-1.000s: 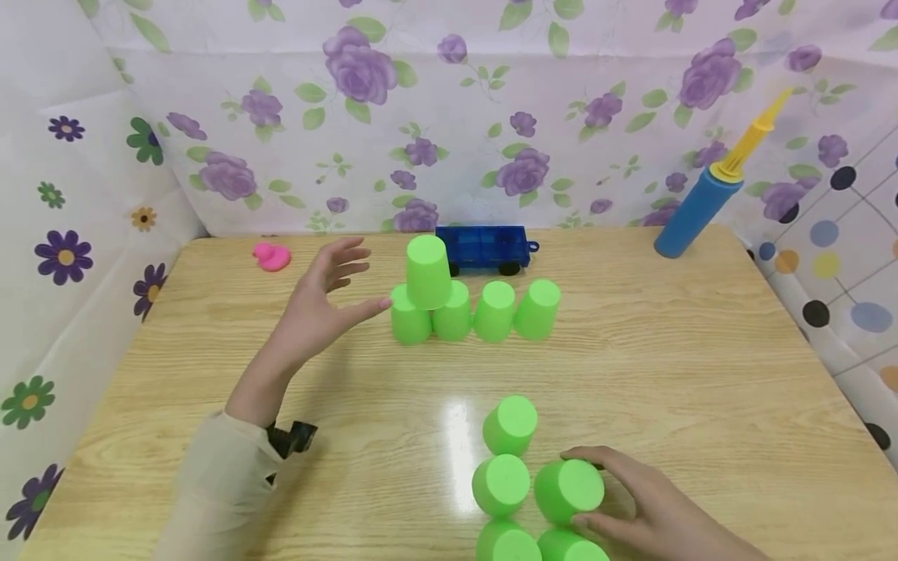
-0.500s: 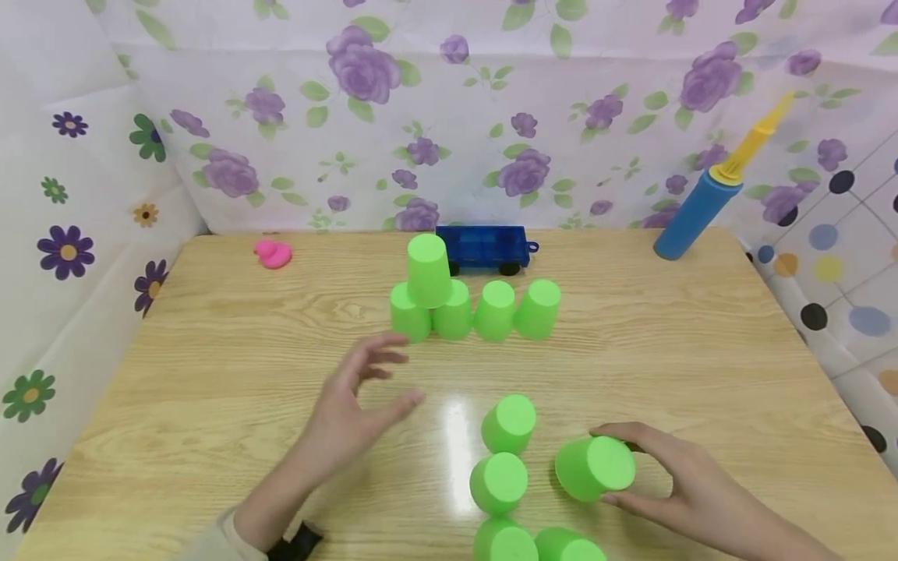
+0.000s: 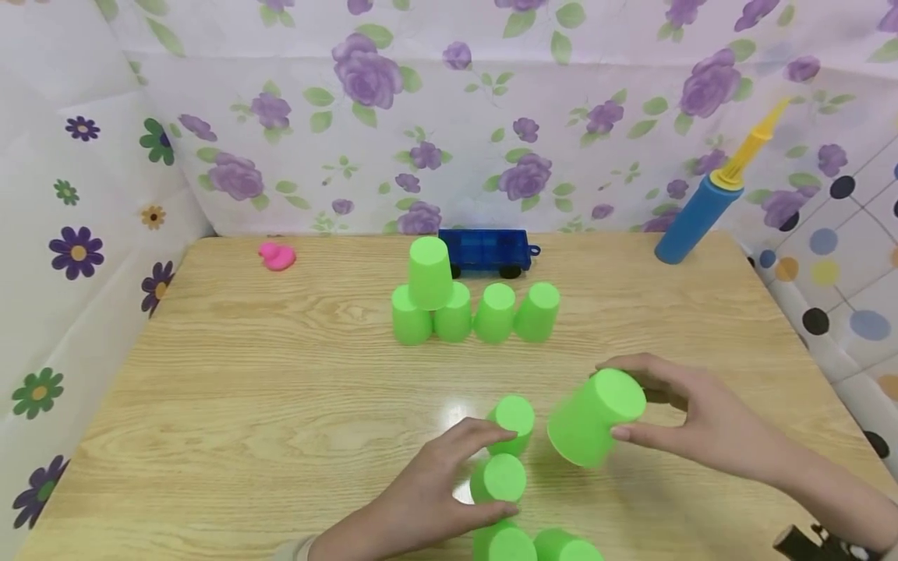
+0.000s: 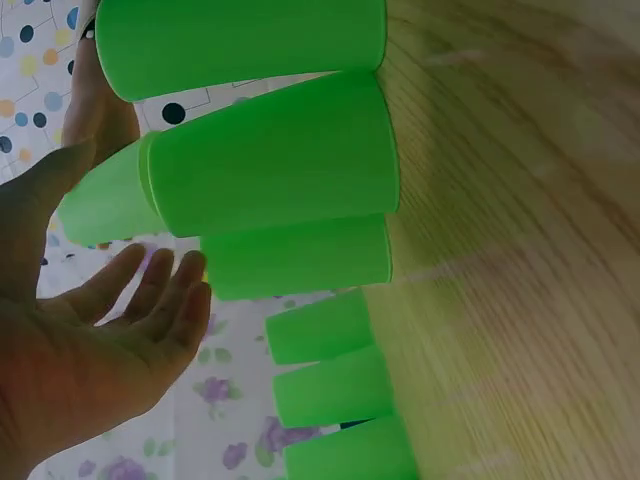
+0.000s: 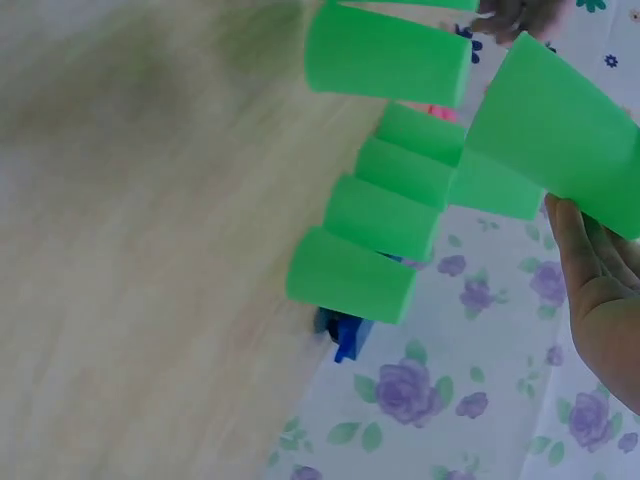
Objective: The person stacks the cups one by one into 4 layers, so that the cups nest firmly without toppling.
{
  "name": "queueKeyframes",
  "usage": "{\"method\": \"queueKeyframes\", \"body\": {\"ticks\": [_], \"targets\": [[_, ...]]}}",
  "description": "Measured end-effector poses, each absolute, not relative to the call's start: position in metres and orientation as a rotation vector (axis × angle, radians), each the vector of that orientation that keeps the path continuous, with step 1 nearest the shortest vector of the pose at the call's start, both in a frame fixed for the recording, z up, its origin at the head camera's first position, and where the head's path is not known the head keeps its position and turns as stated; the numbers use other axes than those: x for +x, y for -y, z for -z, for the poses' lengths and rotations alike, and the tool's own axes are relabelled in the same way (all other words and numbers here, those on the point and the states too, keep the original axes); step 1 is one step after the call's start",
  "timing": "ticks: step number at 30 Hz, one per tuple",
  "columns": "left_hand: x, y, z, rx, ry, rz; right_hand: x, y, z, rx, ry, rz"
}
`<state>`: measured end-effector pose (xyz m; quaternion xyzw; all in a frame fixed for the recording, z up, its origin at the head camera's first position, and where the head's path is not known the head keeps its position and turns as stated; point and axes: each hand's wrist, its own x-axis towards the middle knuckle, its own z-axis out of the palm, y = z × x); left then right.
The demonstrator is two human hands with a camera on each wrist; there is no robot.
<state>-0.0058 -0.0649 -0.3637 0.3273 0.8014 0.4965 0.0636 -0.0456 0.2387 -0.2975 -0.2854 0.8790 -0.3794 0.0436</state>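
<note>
The green plastic cup (image 3: 585, 421) is raised off the tabletop (image 3: 210, 405), base upward and leaning, with its wider rim toward the lower left in the head view. The right hand (image 3: 708, 421) grips it near the narrow base, thumb on the near side and fingers round the far side. It looks to be thin-walled plastic, so I would judge it very light, fairly stiff at the base, springy toward the rim and unlikely to break. The smooth, tapering wall could slide under a loose hold, while a hard squeeze might bow it. Thumb and fingertips on opposite sides just below the base seem the best place to take hold, leaving the rim free to sit flat.

The left hand's grip is released: the hand (image 3: 435, 483) has thumb and fingers spread about the middle cup (image 3: 496, 479) of the near group; whether it touches I cannot tell. That upside-down cup stands between the front cup (image 3: 503, 541) and the rear cup (image 3: 512, 425).

Farther back, an upper cup (image 3: 430, 273) rests across the left two of a row of four cups (image 3: 494, 312), easily knocked, I think. Behind stands a blue toy wagon (image 3: 487, 251).
</note>
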Motion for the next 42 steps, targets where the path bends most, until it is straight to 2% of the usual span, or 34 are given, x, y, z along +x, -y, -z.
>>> {"method": "queueKeyframes", "body": {"ticks": [4, 8, 13, 25, 29, 34, 42], "targets": [[-0.003, 0.063, 0.366, 1.044, -2.425, -1.446, -0.061, -0.232, 0.284, -0.83, -2.679, 1.189], [0.0, 0.061, 0.372, 1.12, -2.459, -1.46, -0.08, -0.215, 0.272, -0.643, -2.619, 1.248], [0.002, 0.062, 0.377, 1.081, -2.506, -1.468, -0.101, -0.188, 0.266, -0.457, -2.563, 1.299], [-0.01, 0.064, 0.374, 1.237, -2.537, -1.274, -0.15, -0.157, 0.288, -0.752, -2.815, 1.396], [-0.015, 0.064, 0.368, 1.18, -2.516, -1.209, -0.168, -0.153, 0.294, -0.818, -2.854, 1.345], [-0.015, 0.065, 0.364, 1.065, -2.48, -1.202, -0.188, -0.146, 0.3, -0.776, -2.785, 1.367], [-0.016, 0.063, 0.363, 1.048, -2.466, -1.203, -0.203, -0.134, 0.31, -0.661, -2.693, 1.37]]}}
